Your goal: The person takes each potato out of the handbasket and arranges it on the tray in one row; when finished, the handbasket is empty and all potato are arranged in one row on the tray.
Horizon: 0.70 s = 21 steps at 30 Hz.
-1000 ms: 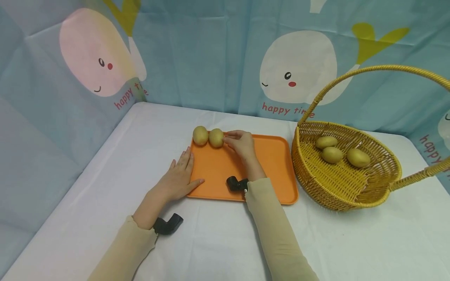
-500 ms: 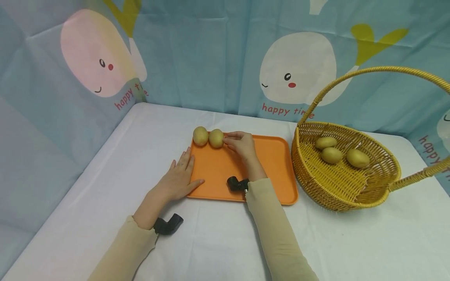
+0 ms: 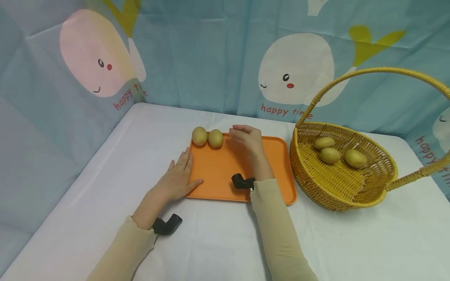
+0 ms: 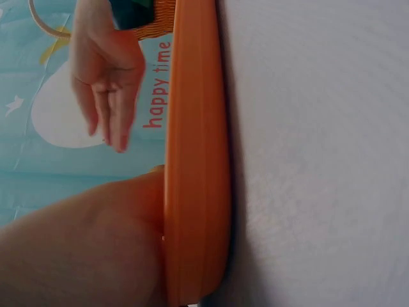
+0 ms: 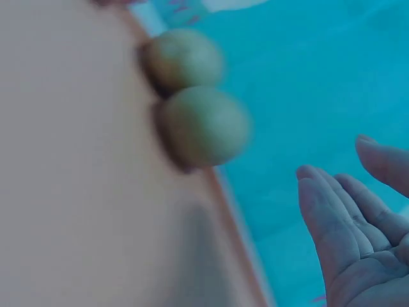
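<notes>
Two potatoes (image 3: 215, 138) sit side by side at the far left corner of the orange tray (image 3: 214, 171). My left hand (image 3: 177, 177) rests along the tray's left rim, fingers straight and thumb over the edge. Above the tray, just right of the potatoes, my right hand (image 3: 249, 139) is raised with its fingers extended and nothing in them. In the right wrist view, the same hand (image 5: 358, 236) shows an open palm, apart from the nearer potato (image 5: 204, 126). The left wrist view has the tray's side wall (image 4: 198, 160) close up.
To the right of the tray stands a yellow wicker basket (image 3: 316, 187) with a tall handle (image 3: 383, 70). Inside it lie three potatoes (image 3: 356, 158). A blue curtain (image 3: 204, 58) with whale prints hangs behind the white table (image 3: 218, 238).
My right hand has let go of the right potato, lifted and moved a little to the right. The left hand and both potatoes on the tray keep their places.
</notes>
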Tool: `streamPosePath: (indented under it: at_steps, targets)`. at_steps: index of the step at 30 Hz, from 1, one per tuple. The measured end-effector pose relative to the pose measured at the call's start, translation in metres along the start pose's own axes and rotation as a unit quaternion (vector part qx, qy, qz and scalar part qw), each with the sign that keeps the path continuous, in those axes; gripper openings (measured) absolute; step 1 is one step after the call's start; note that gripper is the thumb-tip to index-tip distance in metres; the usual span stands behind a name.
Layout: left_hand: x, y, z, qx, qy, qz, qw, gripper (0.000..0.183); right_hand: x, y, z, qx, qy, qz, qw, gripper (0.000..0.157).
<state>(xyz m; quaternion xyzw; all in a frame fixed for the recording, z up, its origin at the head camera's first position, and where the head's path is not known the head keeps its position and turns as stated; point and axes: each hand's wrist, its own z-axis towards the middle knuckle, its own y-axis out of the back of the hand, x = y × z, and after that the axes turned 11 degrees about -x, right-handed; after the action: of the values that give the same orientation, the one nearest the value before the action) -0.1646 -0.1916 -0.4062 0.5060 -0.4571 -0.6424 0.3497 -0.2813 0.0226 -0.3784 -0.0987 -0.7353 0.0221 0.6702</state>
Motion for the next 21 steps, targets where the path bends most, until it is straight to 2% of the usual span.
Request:
streamPosePath:
  at_steps: [4,11,16,19,21]
  targets:
    - [-0.001,0.0,0.001,0.003,-0.002,-0.003,1.0,0.084,0.024,0.012,-0.007,-0.002,0.029,0.015,0.999,0.033]
    - [-0.002,0.001,0.001,-0.002,-0.002,-0.014,0.9999,0.084,0.071,0.045,-0.015,0.028,0.074,0.017,0.997,0.036]
    - [0.0,-0.001,0.001,-0.005,-0.005,-0.021,0.9998,0.085,0.099,0.08,-0.015,0.014,0.084,-0.025,0.996,0.035]
    - [0.002,-0.003,0.002,-0.008,-0.011,-0.018,0.9997,0.086,0.11,0.107,-0.013,0.004,0.088,-0.07,0.994,0.036]
    - [0.001,-0.003,0.002,-0.01,-0.014,-0.019,0.9997,0.086,0.116,0.127,-0.011,0.013,0.087,-0.114,0.989,0.038]
